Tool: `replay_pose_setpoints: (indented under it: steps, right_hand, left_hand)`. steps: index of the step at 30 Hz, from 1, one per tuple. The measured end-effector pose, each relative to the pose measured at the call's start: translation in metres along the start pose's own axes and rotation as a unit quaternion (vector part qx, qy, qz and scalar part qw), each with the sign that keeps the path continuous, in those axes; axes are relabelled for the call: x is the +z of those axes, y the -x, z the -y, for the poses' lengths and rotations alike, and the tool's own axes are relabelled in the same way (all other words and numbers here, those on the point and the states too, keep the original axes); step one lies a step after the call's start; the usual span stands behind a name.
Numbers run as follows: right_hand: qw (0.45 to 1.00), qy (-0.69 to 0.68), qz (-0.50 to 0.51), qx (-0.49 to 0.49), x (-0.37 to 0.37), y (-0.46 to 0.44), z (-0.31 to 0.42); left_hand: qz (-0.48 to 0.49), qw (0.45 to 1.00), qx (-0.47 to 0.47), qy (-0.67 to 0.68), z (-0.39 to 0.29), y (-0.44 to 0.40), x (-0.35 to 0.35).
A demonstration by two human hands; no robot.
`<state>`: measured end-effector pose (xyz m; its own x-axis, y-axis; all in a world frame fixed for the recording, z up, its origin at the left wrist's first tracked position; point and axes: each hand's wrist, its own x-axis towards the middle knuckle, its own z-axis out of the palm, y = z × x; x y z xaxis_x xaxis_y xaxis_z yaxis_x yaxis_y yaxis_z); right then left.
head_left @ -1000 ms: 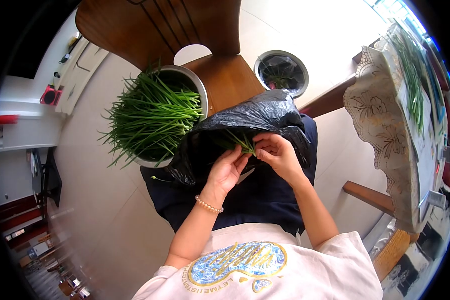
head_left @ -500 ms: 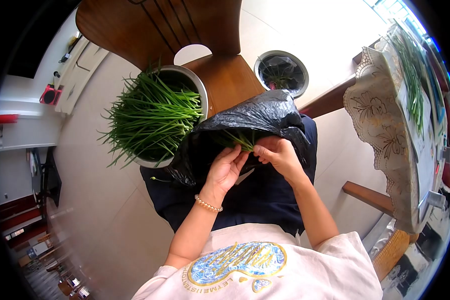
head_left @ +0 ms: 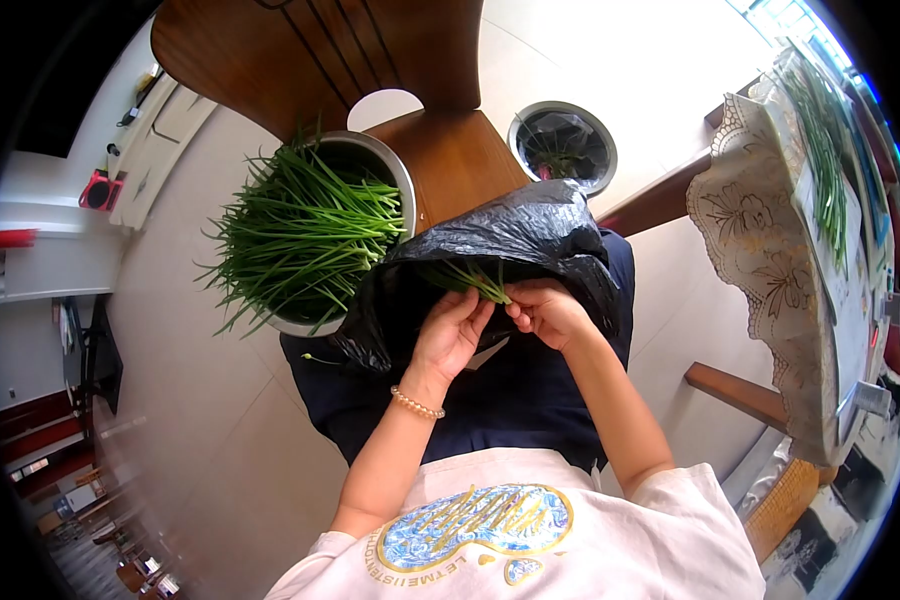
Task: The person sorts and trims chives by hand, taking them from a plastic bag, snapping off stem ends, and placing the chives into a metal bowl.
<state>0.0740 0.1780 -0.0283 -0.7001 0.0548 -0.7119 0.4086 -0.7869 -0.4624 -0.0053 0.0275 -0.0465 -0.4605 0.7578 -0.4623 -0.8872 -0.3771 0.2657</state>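
A small bunch of garlic chives (head_left: 478, 279) lies at the mouth of a black plastic bag (head_left: 515, 222) on my lap. My left hand (head_left: 454, 330), a beaded bracelet on its wrist, holds the bunch near its pale ends with thumb and fingers. From the other side, my right hand (head_left: 547, 312) pinches at the tips of those ends, fingers curled. The leafy part of the bunch goes back into the dark bag, where it is hidden. To the left, a metal basin (head_left: 407, 190) is heaped with long green chives (head_left: 305, 230).
The basin stands on a wooden chair (head_left: 460, 160) facing me. On the floor beyond is a lined bin (head_left: 610, 165) with scraps inside. At right, a table with a lace-edged cloth (head_left: 755, 215) carries more chives (head_left: 828, 190).
My right hand has shifted slightly, its fingers curling more at the chive ends. The bunch has turned a little; my left hand stays nearly in place.
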Motion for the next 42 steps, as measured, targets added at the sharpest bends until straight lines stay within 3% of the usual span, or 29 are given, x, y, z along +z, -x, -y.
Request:
replay_pose_setpoints:
  steps: [4,6,9,12,19,25,27,30,36,42]
  right_hand:
    - [0.984,0.143,-0.042,-0.094,0.003,-0.002,0.001]
    - [0.950,0.228,-0.162,-0.140,0.011,0.009,0.004]
    - [0.949,0.271,-0.082,-0.136,0.020,0.027,0.012]
    - [0.941,0.284,-0.065,-0.171,0.014,0.025,0.005]
    - [0.962,0.235,-0.027,-0.137,0.012,0.018,0.003]
    - [0.993,0.098,-0.003,-0.060,0.003,0.006,-0.004]
    - [0.999,-0.040,0.015,-0.004,0.004,0.006,-0.006]
    - [0.995,-0.094,0.016,-0.004,0.006,0.003,-0.011]
    - [0.992,0.075,-0.021,-0.100,0.012,0.008,-0.005]
    - [0.987,0.101,-0.064,-0.109,0.004,0.008,-0.002]
  left_hand:
    - [-0.013,1.000,-0.016,0.002,0.002,0.003,0.000]
    - [-0.026,1.000,-0.012,0.002,0.002,0.002,0.000]
    - [-0.032,0.999,0.003,-0.001,0.002,0.001,-0.003]
    - [-0.028,1.000,0.008,-0.004,0.004,-0.002,-0.002]
    - [-0.044,0.998,-0.007,-0.050,0.002,-0.002,0.002]
    - [-0.026,0.999,-0.032,-0.016,0.000,-0.006,0.001]
    - [-0.013,0.999,-0.038,0.003,0.001,-0.007,-0.001]
    - [0.005,0.999,-0.027,0.033,0.004,-0.009,-0.001]
    - [-0.015,1.000,0.001,0.015,0.004,-0.004,0.002]
    - [-0.041,0.997,-0.007,-0.060,0.002,0.001,0.009]
